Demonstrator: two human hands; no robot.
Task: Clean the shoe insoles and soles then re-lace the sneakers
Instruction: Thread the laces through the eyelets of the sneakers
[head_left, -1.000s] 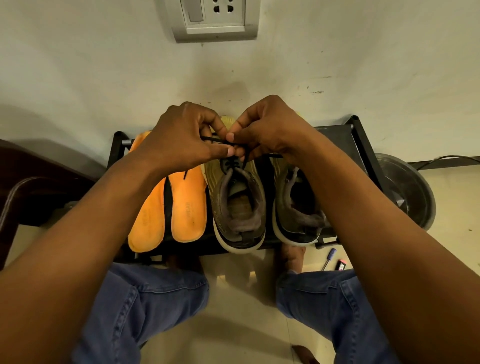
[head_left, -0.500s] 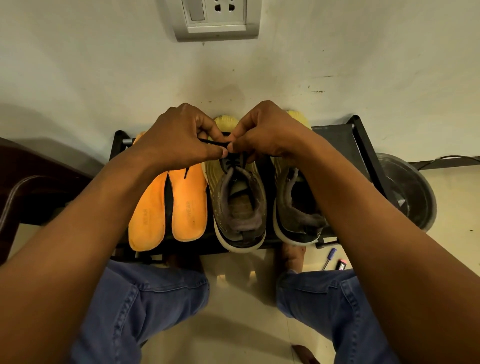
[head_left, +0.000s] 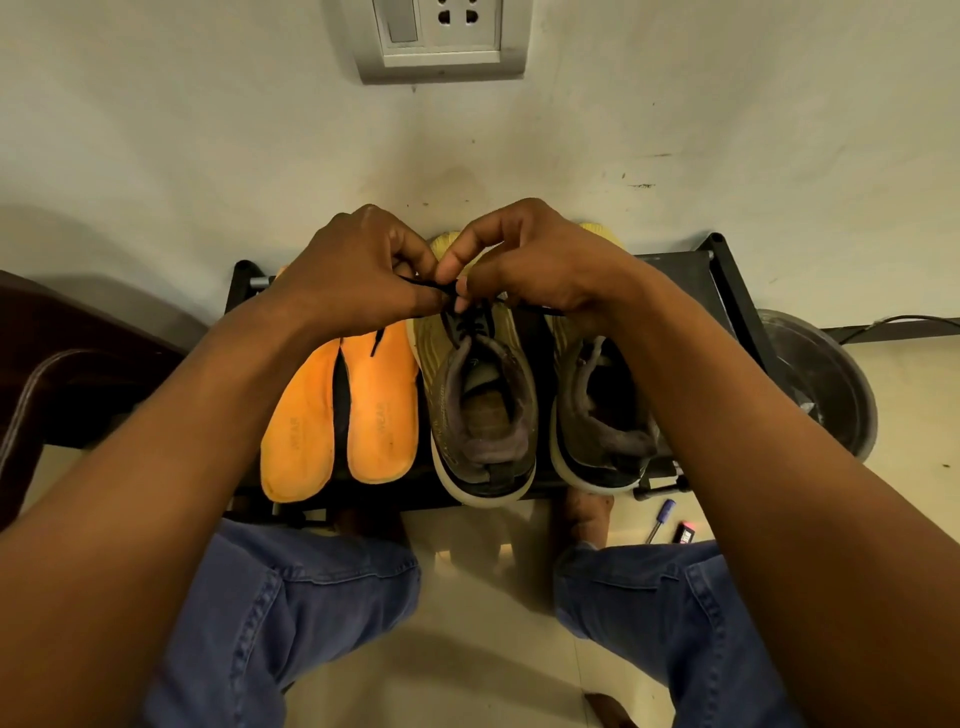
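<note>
Two olive-yellow sneakers stand side by side on a low black rack (head_left: 727, 291), heels toward me. Over the left sneaker (head_left: 480, 410), my left hand (head_left: 353, 275) and my right hand (head_left: 535, 260) meet and each pinches the black shoelace (head_left: 470, 327) above its tongue. One lace end hangs over the orange insoles; the other runs right, past my right hand. The right sneaker (head_left: 602, 415) is partly hidden by my right forearm. Two orange insoles (head_left: 343, 415) lie flat on the rack, left of the sneakers.
A dark round bowl (head_left: 826, 384) sits on the floor right of the rack. A blue pen (head_left: 660, 519) and a small dark object (head_left: 685, 532) lie on the floor near my right knee. A dark chair (head_left: 62, 374) stands at left. The wall with a socket plate (head_left: 441, 36) is just behind.
Both hands have edged away from me along the left sneaker, still pinching the lace; my fingertips have drawn closer together over it.
</note>
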